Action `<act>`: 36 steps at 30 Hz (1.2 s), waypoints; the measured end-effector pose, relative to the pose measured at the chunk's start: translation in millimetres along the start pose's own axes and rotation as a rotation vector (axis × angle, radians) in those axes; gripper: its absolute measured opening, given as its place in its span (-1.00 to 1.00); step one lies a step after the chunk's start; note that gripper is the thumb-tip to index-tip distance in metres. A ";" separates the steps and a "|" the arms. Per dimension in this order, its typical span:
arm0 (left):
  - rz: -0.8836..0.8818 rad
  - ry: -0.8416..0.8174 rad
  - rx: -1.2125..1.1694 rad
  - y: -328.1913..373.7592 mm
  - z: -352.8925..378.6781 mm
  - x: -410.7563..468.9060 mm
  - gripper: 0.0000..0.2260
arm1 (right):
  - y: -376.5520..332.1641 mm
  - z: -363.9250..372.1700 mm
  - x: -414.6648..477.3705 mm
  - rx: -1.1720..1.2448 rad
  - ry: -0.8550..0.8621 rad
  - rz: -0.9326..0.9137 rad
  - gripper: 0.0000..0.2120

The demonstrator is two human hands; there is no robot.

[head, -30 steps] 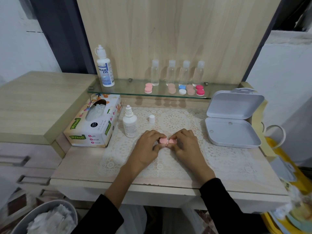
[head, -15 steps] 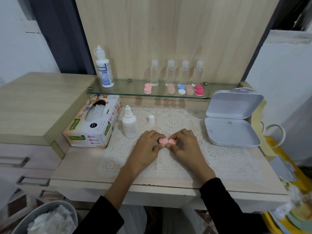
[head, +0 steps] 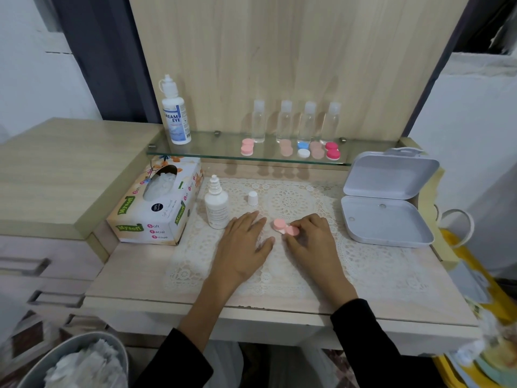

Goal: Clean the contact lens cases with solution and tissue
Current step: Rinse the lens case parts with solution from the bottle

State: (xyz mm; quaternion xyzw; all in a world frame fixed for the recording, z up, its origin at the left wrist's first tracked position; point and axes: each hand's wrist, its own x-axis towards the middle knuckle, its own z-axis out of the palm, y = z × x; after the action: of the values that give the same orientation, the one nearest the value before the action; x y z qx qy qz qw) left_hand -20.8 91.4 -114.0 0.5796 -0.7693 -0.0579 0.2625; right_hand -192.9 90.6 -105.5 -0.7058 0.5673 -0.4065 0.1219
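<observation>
left hand [head: 246,242]: flat, fingers straight on desk [head: 145,264] | right hand [head: 310,239]: pinching pink lens case [head: 285,227] | solution bottle [head: 216,204]: uncapped, upright beside left hand

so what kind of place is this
Likely a home vanity desk set up for contact lens care: lens cases and a solution bottle on a glass shelf, a tissue box, a pink lens case in the right hand.

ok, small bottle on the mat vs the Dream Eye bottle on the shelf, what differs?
Small bottle is uncapped, its cap beside it on the lace mat; Dream Eye bottle is capped, on the glass shelf. Dream Eye bottle looks larger, with blue print; small bottle's print is grey. Both white, upright.
</observation>
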 end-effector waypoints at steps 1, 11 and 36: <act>-0.004 -0.001 -0.001 0.0 0.0 0.1 -0.33 | -0.6 -0.2 -0.6 0.003 -0.001 -0.002 -0.84; -0.015 -0.019 0.006 -0.7 0.9 0.7 -0.32 | -2.0 -1.3 1.3 -0.002 -0.027 0.006 -0.79; 0.003 0.010 0.034 3.1 -1.4 0.4 -0.40 | -60.1 7.3 143.2 -0.264 0.166 -0.027 -0.75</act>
State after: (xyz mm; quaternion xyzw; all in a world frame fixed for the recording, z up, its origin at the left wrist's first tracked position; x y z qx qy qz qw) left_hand -22.8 92.3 -111.5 0.5830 -0.7699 -0.0416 0.2563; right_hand -141.8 -20.7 -9.8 -0.6871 0.6146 -0.3867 -0.0246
